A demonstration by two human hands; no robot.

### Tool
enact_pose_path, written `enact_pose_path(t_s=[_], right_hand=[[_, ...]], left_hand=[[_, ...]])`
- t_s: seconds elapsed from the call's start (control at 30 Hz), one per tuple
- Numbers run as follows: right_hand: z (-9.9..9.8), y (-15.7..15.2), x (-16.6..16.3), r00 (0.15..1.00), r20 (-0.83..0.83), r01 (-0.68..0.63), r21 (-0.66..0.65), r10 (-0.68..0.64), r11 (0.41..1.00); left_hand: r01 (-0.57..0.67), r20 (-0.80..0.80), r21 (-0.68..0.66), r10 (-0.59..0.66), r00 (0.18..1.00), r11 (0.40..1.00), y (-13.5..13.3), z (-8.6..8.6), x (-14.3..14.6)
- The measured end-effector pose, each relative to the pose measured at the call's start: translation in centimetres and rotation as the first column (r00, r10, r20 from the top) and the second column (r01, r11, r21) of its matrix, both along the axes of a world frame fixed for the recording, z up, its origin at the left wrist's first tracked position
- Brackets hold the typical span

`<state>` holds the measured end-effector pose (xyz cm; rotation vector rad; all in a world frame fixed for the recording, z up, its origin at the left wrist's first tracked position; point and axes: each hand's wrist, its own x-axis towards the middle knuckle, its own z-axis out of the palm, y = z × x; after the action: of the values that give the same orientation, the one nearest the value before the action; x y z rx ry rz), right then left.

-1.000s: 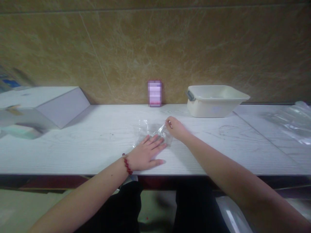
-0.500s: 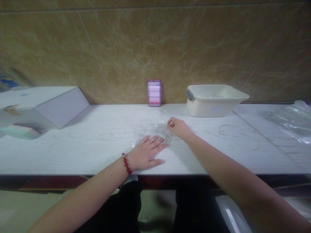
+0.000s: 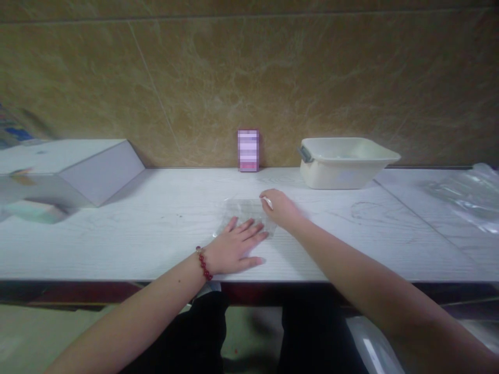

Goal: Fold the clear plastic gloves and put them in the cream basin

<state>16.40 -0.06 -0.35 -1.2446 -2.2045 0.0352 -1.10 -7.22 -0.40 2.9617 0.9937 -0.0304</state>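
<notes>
A small clear plastic bag (image 3: 244,208) lies on the white wood-grain table (image 3: 156,249) in front of me. My left hand (image 3: 236,246), with a red bead bracelet (image 3: 203,264) at the wrist, presses flat on the bag's near part, fingers spread. At the bag's far right edge, my right hand (image 3: 283,208) is closed, thumb and forefinger pinched at the film. Whether anything is inside the bag, I cannot tell.
Against the marbled wall leans a phone (image 3: 248,150) with a blurred screen. Right of it stands a cream plastic bin (image 3: 339,174) with a grey handle. Clear plastic bags (image 3: 468,192) lie far right. On the left are a white box (image 3: 89,174) and a pale green object (image 3: 35,211).
My right hand has shifted slightly left along the bag's far edge, and the film there looks flatter. My left hand has stayed in place.
</notes>
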Motion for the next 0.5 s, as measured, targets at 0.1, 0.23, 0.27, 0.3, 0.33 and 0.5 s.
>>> enact_pose_path(t_s=[0.1, 0.23, 0.27, 0.3, 0.33, 0.5], right_hand=[[-0.3, -1.0, -1.5, 0.983, 0.017, -0.181, -0.112, 0.184, 0.977], [-1.0, -1.1, -2.3, 0.947, 0.123, -0.256, -0.262, 0.295, 0.931], [-1.2, -1.0, -2.2, 0.944, 0.144, -0.251, -0.277, 0.298, 0.928], [-1.3, -0.8, -2.1, 0.943, 0.159, -0.239, -0.284, 0.291, 0.929], [-1.4, -0.7, -2.0, 0.944, 0.171, -0.225, -0.287, 0.281, 0.931], [-1.8, -0.4, -1.5, 0.932, 0.227, -0.219, -0.270, 0.283, 0.938]], left_hand=[[0.011, 0.004, 0.006, -0.011, 1.000, 1.000, 0.0, 0.2, 0.1], [0.010, 0.018, 0.015, -0.011, 1.000, 1.000, 0.0, 0.0, 0.1], [0.010, 0.023, 0.012, -0.011, 1.000, 1.000, 0.1, 0.0, 0.1], [0.012, 0.031, 0.006, -0.012, 0.999, 1.000, 0.1, -0.1, 0.0], [0.015, 0.042, 0.000, -0.015, 0.999, 1.000, 0.1, -0.1, 0.0], [-0.024, 0.161, -0.008, 0.025, 0.987, 1.000, 0.5, 0.2, -0.2]])
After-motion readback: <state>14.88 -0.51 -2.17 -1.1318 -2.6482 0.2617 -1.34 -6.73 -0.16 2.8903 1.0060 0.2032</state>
